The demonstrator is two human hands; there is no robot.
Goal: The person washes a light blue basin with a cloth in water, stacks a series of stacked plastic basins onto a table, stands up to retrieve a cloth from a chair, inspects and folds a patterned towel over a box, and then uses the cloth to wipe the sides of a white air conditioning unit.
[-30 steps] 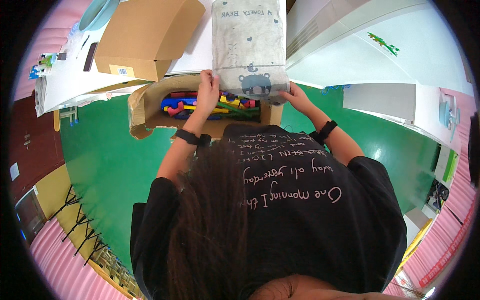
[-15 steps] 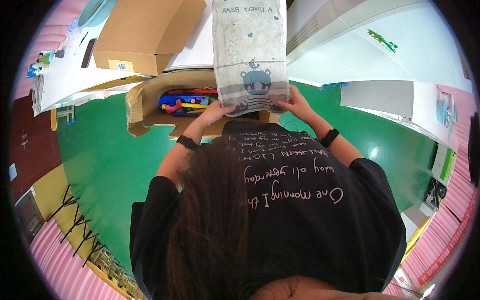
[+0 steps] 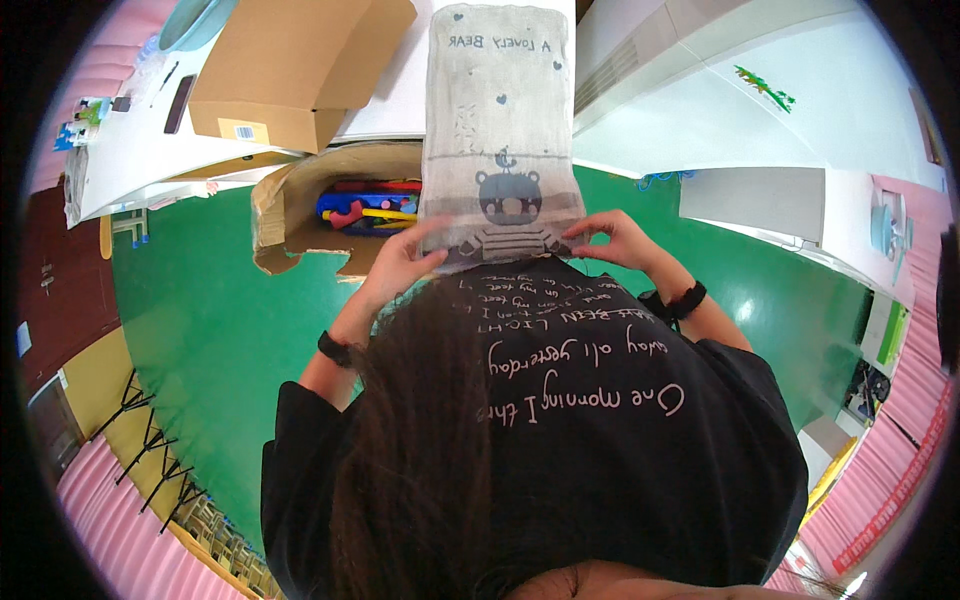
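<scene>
A thin grey towel (image 3: 503, 115) printed with a bear lies stretched lengthwise away from me, its far part over the white table. Its near end hangs past the table edge, close to my chest. My left hand (image 3: 403, 262) grips the near left corner, with the fingers partly behind the cloth and the thumb on top. At the near right corner, my right hand (image 3: 617, 243) pinches the towel between thumb and fingers. The cloth is thin enough for darker shapes to show through its near end.
Left of the towel, an open torn cardboard box (image 3: 270, 215) holds several colourful plastic pieces (image 3: 365, 205). Another brown cardboard box (image 3: 290, 60) stands on the white table (image 3: 390, 110), near a dark phone (image 3: 178, 105). A white cabinet-like surface (image 3: 690, 110) rises at right. The floor (image 3: 220, 370) is green.
Both hands have drawn the towel's near end toward my chest. The hands are a little farther apart, and more of the towel's far end shows.
</scene>
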